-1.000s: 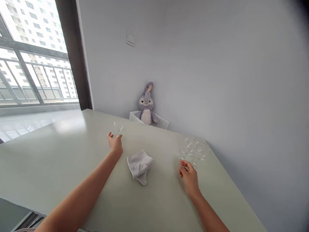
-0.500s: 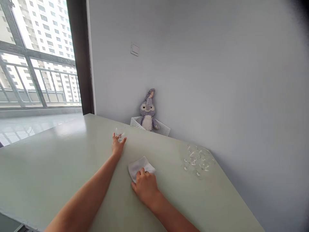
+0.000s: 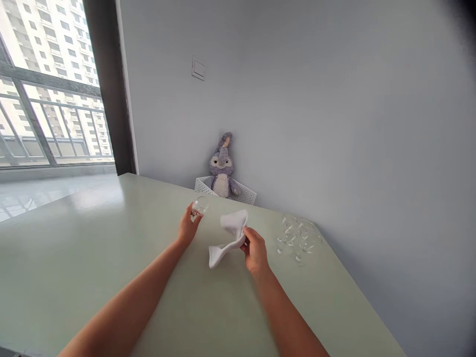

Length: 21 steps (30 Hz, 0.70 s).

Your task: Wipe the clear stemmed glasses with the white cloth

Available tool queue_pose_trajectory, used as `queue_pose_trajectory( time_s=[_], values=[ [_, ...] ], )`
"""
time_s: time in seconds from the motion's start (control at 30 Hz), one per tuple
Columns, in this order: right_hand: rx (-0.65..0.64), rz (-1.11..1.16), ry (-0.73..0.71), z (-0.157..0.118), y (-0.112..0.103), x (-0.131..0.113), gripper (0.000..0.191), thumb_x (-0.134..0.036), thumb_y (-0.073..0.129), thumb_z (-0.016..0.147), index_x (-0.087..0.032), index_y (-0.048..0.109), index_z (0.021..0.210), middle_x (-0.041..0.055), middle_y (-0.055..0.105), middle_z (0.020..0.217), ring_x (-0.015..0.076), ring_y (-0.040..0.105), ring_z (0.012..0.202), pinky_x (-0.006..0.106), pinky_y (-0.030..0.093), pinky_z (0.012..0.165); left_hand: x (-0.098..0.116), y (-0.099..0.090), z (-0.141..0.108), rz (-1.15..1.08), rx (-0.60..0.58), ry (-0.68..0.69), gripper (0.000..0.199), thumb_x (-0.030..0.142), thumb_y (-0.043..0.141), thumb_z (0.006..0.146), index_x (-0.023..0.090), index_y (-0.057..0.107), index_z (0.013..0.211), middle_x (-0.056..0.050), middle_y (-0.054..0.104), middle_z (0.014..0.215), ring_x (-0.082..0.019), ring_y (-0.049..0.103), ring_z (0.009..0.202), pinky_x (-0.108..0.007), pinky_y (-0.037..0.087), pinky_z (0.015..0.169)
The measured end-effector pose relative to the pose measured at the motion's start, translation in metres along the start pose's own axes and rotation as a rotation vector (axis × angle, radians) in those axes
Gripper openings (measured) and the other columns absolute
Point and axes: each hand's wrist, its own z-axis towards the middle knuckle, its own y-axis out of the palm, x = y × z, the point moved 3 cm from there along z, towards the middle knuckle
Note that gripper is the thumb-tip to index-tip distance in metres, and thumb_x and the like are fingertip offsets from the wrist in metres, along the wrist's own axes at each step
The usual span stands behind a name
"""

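A small clear stemmed glass [image 3: 201, 203] is in my left hand [image 3: 189, 225], its bowl tilted to the right and its lower part covered by my fingers. My right hand [image 3: 256, 249] pinches a white cloth [image 3: 234, 223] by its right side. The cloth hangs in loose folds above the table, just right of the glass and apart from it. Farther right stands a cluster of several clear glasses [image 3: 295, 235], touched by neither hand; their outlines overlap, so single ones are hard to tell apart.
The pale green table [image 3: 178, 307] reaches to the wall. Behind its far edge, a purple plush rabbit [image 3: 222, 171] sits in a white perforated basket [image 3: 243, 194]. A light switch [image 3: 198, 68] is on the wall, and a window [image 3: 48, 99] is at the left.
My left hand has closed on the glass, tilted it and brought it right. My right hand has picked the cloth up off the table and moved right. The view has shifted slightly.
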Motion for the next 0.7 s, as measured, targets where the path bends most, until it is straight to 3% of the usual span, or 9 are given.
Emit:
queue_pose_trajectory(
  time_s=[0.1,0.17,0.27,0.33,0.4,0.53,0.7],
  values=[
    [0.074,0.029,-0.131,-0.003,-0.003,-0.016,0.031,-0.04,0.06,0.069,-0.018,0.043,0.055,-0.0066,0.032,0.054,0.0073,0.031,0.05,0.019,0.028,0.043,0.02,0.015,-0.02,0.101,-0.086,0.141,0.052,0.032,0.047,0.079,0.022,0.034,0.128,-0.005,0.06,0.1,-0.02,0.054,0.092,-0.032,0.039,0.082],
    [0.079,-0.028,-0.215,-0.01,0.001,-0.023,0.027,-0.039,0.057,0.072,-0.018,0.048,0.059,-0.0064,0.034,0.054,0.0072,0.031,0.049,0.019,0.028,0.043,0.031,0.025,-0.033,0.147,-0.166,0.205,0.05,0.031,0.045,0.08,0.021,0.034,0.129,-0.005,0.06,0.101,-0.02,0.054,0.094,-0.032,0.039,0.083],
    [-0.076,-0.202,-0.274,-0.019,0.015,-0.023,0.026,-0.04,0.049,0.078,-0.018,0.061,0.084,-0.0006,0.052,0.069,0.0089,0.041,0.053,0.02,0.035,0.045,0.037,0.036,-0.048,0.197,-0.292,0.272,0.048,0.026,0.044,0.081,0.024,0.035,0.128,-0.005,0.06,0.102,-0.019,0.054,0.096,-0.032,0.039,0.085],
    [-0.223,-0.33,-0.248,-0.023,0.022,-0.016,0.035,-0.041,0.046,0.079,-0.02,0.058,0.104,0.0034,0.059,0.084,0.0106,0.049,0.055,0.022,0.039,0.045,0.037,0.038,-0.051,0.225,-0.328,0.325,0.048,0.022,0.043,0.081,0.025,0.035,0.128,-0.004,0.06,0.103,-0.019,0.054,0.095,-0.031,0.04,0.085],
    [-0.34,-0.431,-0.179,-0.024,0.022,-0.005,0.041,-0.041,0.046,0.079,-0.021,0.052,0.114,0.0034,0.06,0.082,0.0115,0.054,0.052,0.023,0.042,0.044,0.038,0.037,-0.051,0.252,-0.331,0.437,0.047,0.02,0.042,0.082,0.024,0.036,0.128,-0.005,0.061,0.099,-0.018,0.055,0.092,-0.032,0.041,0.083],
    [-0.444,-0.59,-0.077,-0.025,0.006,0.012,0.035,-0.04,0.047,0.08,-0.02,0.054,0.109,-0.0007,0.055,0.064,0.0118,0.054,0.046,0.025,0.046,0.046,0.043,0.036,-0.055,0.311,-0.351,0.752,0.044,0.019,0.043,0.083,0.019,0.038,0.126,-0.005,0.061,0.086,-0.018,0.056,0.083,-0.033,0.042,0.079],
    [-0.341,-0.787,-0.34,-0.035,-0.014,0.009,0.021,-0.036,0.054,0.077,-0.019,0.061,0.087,0.0052,0.059,0.086,0.0189,0.058,0.078,0.033,0.048,0.071,0.059,0.042,-0.071,0.314,-0.46,0.946,0.044,0.015,0.041,0.083,0.018,0.037,0.126,-0.005,0.061,0.083,-0.017,0.055,0.079,-0.032,0.042,0.075]
  ],
)
